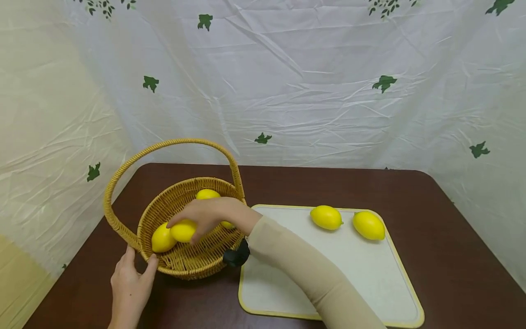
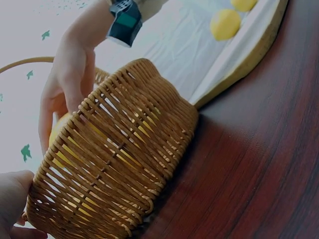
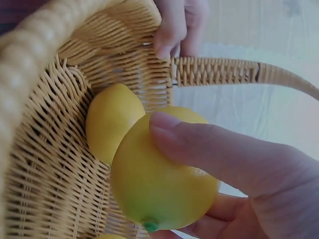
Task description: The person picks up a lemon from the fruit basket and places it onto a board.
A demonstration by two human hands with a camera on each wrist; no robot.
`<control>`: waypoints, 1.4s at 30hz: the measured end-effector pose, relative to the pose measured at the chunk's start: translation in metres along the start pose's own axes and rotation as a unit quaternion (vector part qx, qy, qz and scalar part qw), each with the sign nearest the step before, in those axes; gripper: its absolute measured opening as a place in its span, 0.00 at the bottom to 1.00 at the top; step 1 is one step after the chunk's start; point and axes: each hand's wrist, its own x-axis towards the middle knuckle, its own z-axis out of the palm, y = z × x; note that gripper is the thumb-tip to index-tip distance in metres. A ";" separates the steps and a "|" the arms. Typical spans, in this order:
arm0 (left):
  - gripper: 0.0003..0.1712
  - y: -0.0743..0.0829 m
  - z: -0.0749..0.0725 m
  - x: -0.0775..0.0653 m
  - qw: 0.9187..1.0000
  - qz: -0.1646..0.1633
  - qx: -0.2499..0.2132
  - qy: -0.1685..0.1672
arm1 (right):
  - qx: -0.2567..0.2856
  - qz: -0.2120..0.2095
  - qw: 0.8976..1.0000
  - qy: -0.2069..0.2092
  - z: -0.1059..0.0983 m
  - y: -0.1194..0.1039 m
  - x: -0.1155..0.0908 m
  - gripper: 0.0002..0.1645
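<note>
My right hand [image 1: 207, 214] reaches into a woven wicker basket [image 1: 193, 269] and holds a yellow lemon [image 3: 164, 174] between thumb and fingers. Beside it, another lemon [image 1: 162, 238] rests against the basket's left inner wall. A further lemon [image 1: 207, 193] lies toward the back of the basket, and one more is mostly covered by my right wrist. My left hand [image 1: 132, 283] grips the basket's near-left rim by the foot of its tall arched handle [image 1: 181, 141], thumb and fingers on either side of the wicker.
To the right of the basket lies a white board [image 1: 296, 283] with a yellow edge. Two lemons, one left [image 1: 326, 217] and one right [image 1: 369, 225], sit near its far edge. All stand on a dark brown table [image 1: 460, 274], with a leaf-patterned white curtain [image 1: 312, 91] behind.
</note>
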 end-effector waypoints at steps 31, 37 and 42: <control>0.34 -0.002 0.001 -0.003 1.000 0.014 -0.005 0.013 | 0.066 0.014 0.973 0.222 0.012 0.047 -0.106 0.37; 0.33 -0.004 0.002 -0.001 1.000 0.020 -0.006 0.019 | 0.070 0.031 0.964 0.255 0.023 0.057 -0.127 0.36; 0.33 -0.004 0.002 -0.001 1.000 0.020 -0.006 0.020 | 0.077 0.054 0.958 0.270 0.035 0.068 -0.139 0.37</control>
